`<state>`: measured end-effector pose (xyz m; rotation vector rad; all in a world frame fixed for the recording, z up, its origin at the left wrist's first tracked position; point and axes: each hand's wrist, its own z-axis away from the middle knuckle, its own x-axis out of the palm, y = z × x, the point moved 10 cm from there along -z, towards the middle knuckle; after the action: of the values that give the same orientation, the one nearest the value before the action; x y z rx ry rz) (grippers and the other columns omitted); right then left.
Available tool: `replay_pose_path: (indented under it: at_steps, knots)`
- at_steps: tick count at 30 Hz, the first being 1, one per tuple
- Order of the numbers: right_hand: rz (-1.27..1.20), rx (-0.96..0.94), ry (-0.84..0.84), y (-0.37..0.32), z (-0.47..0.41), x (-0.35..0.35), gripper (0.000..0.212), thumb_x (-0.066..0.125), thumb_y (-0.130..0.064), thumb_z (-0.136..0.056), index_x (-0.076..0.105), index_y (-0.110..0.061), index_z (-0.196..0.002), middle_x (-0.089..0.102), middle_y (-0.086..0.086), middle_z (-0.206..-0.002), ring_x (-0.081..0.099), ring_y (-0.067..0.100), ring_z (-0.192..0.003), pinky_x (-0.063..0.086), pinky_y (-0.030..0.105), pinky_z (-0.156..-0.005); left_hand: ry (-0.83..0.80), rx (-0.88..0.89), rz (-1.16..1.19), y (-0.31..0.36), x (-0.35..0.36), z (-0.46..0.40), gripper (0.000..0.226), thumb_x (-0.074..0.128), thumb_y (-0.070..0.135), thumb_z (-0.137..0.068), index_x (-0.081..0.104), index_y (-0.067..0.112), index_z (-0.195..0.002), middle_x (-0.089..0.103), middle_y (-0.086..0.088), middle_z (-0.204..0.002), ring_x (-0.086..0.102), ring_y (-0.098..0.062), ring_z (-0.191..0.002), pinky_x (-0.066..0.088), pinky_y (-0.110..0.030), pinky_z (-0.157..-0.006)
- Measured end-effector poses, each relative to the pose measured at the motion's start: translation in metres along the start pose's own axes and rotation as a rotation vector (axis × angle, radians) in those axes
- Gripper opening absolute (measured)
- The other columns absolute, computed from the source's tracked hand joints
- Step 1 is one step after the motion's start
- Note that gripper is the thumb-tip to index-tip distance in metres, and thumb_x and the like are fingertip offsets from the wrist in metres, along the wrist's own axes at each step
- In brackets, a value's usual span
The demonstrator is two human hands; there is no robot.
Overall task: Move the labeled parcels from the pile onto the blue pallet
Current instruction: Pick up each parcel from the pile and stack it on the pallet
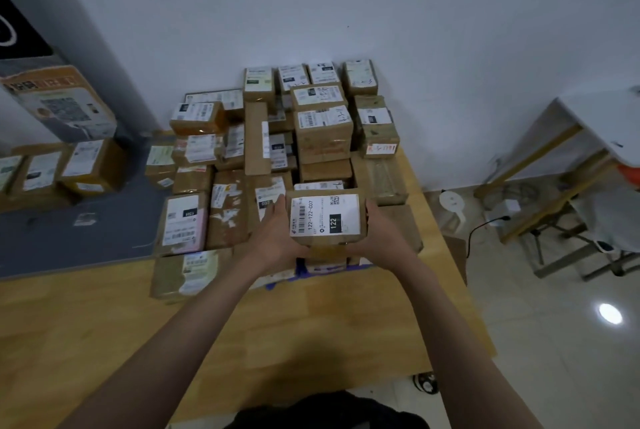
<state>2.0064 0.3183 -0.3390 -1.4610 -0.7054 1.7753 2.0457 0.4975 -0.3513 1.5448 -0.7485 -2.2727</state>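
While your left hand (277,241) and right hand (379,238) clamped the 122-label parcel (325,217) by its sides, it risked slipping onto the crowded stack (322,131).

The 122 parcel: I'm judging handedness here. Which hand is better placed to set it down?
Neither clearly: the left hand and right hand grip opposite sides of the 122 parcel, so lowering it two-handed looks best.

Stacked parcels (277,138) on table (104,324), against wall (415,30).
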Motion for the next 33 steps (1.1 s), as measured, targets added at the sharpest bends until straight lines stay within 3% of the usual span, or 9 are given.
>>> replay_pose_path:
  at_steps: [3,7,12,17,21,26,33]
  knots:
    - [0.033,0.006,0.004,0.011,-0.023,-0.034,0.087,0.085,-0.024,-0.066,0.039,-0.018,-0.14,0.054,0.004,-0.135,0.049,0.023,-0.126,0.047,0.046,-0.1,-0.008,0.014,0.02,0.029,0.006,-0.029,0.109,0.085,0.03,-0.064,0.018,0.015,-0.149,0.041,-0.006,-0.135,0.044,-0.025,-0.125,0.047,-0.036,-0.089]
    - [0.054,0.019,0.028,0.028,-0.051,-0.077,0.089,0.082,-0.021,-0.068,0.035,-0.021,-0.143,0.051,0.002,-0.137,0.044,0.024,-0.13,0.043,0.049,-0.104,-0.014,0.073,0.026,0.069,0.013,-0.068,0.097,0.082,0.028,-0.067,0.025,0.014,-0.144,0.042,-0.006,-0.134,0.041,-0.024,-0.127,0.046,-0.039,-0.095]
    - [0.014,0.076,0.076,0.055,-0.084,-0.109,0.081,0.083,-0.014,-0.07,0.04,-0.016,-0.139,0.056,0.001,-0.128,0.051,0.012,-0.103,0.046,0.029,-0.083,-0.05,0.048,0.047,0.094,0.028,-0.112,0.1,0.083,0.027,-0.068,0.022,0.014,-0.148,0.042,-0.007,-0.134,0.043,-0.022,-0.124,0.043,-0.034,-0.093]
    - [0.015,0.154,0.062,0.083,-0.118,-0.121,0.079,0.081,-0.016,-0.071,0.039,-0.015,-0.139,0.058,0.0,-0.121,0.056,0.012,-0.093,0.054,0.034,-0.079,-0.081,0.033,0.069,0.103,0.038,-0.15,0.093,0.083,0.027,-0.069,0.028,0.008,-0.142,0.044,-0.007,-0.133,0.042,-0.022,-0.125,0.041,-0.032,-0.095]
    - [0.036,0.198,0.014,0.097,-0.147,-0.121,0.079,0.081,-0.018,-0.071,0.041,-0.014,-0.139,0.055,0.007,-0.127,0.058,0.026,-0.112,0.054,0.047,-0.091,-0.105,0.019,0.066,0.104,0.045,-0.174,0.105,0.081,0.03,-0.073,0.015,0.008,-0.151,0.04,-0.008,-0.14,0.039,-0.024,-0.131,0.037,-0.028,-0.094]
    - [0.032,0.233,-0.061,0.119,-0.167,-0.103,0.078,0.078,-0.012,-0.076,0.038,-0.005,-0.142,0.049,0.014,-0.137,0.049,0.03,-0.127,0.047,0.049,-0.102,-0.154,-0.012,0.084,0.096,0.066,-0.184,0.113,0.075,0.036,-0.082,-0.008,0.01,-0.154,0.021,-0.009,-0.154,0.03,-0.025,-0.139,0.031,-0.026,-0.102]
    - [0.03,0.202,-0.01,0.125,-0.18,-0.103,0.078,0.075,-0.008,-0.075,0.034,-0.003,-0.142,0.044,0.013,-0.14,0.039,0.028,-0.134,0.044,0.048,-0.105,-0.102,-0.014,0.143,0.095,0.063,-0.193,0.112,0.075,0.034,-0.082,-0.006,0.01,-0.155,0.023,-0.006,-0.153,0.029,-0.023,-0.139,0.03,-0.032,-0.109]
